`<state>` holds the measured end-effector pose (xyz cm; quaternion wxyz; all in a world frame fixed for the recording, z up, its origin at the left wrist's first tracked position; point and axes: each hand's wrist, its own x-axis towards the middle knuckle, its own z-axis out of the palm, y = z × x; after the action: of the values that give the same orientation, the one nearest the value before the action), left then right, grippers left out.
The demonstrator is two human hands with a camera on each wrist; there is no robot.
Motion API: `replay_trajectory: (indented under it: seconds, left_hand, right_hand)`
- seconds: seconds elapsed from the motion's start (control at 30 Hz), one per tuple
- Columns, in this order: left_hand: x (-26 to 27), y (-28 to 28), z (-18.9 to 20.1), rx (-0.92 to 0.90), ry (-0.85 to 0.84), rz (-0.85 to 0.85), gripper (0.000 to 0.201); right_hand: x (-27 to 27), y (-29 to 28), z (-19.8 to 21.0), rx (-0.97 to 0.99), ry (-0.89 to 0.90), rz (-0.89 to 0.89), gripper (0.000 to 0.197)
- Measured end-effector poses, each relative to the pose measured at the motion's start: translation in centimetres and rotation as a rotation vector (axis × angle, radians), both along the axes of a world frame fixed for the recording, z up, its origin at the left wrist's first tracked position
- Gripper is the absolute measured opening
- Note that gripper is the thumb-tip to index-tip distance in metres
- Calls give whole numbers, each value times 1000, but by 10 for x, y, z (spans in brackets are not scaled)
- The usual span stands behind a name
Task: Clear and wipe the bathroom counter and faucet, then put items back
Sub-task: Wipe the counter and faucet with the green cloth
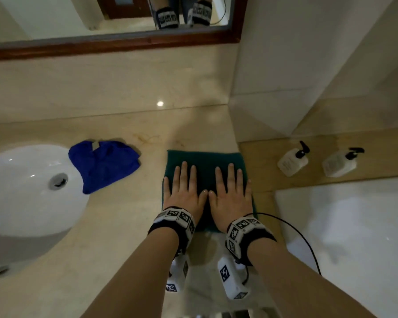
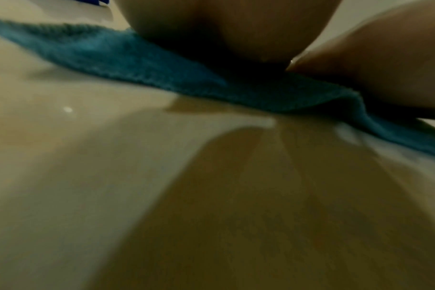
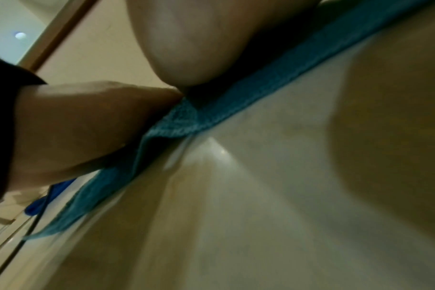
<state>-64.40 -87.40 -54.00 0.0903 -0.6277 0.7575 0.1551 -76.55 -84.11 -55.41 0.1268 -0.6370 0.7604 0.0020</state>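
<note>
A folded dark teal towel (image 1: 205, 158) lies flat on the beige marble counter (image 1: 124, 214) near its right end. Both hands press on it side by side, palms down, fingers straight and thumbs touching. My left hand (image 1: 184, 184) covers the towel's left half, my right hand (image 1: 230, 187) its right half. In the left wrist view the towel's edge (image 2: 162, 78) shows under the heel of the left hand (image 2: 211, 29). The right wrist view shows the towel's edge (image 3: 186, 121) beneath the right palm (image 3: 186, 39). A crumpled blue cloth (image 1: 104, 164) lies to the left, beside the sink.
A white oval sink (image 1: 21, 191) with a metal drain (image 1: 58, 181) fills the left. Two white pump bottles (image 1: 293, 160) (image 1: 340, 162) lie on a wooden ledge (image 1: 274, 175) to the right, above a white bathtub (image 1: 354, 237). A wood-framed mirror (image 1: 124, 42) hangs behind.
</note>
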Motion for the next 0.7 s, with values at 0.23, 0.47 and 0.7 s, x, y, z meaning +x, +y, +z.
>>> replay_trajectory:
  seconds: [0.23,0.47,0.7]
  left_hand:
    - [21,73,-3,-7,17,-58,70]
    - [31,137,-1,-4,27,-61,71]
    - [30,177,-4,-13,29,5,69]
  right_hand:
    - [22,83,2,14,-1,-49,62]
    - [32,149,-2,-3,11,-58,67]
    - [32,179,-5,-17,16,-4,69]
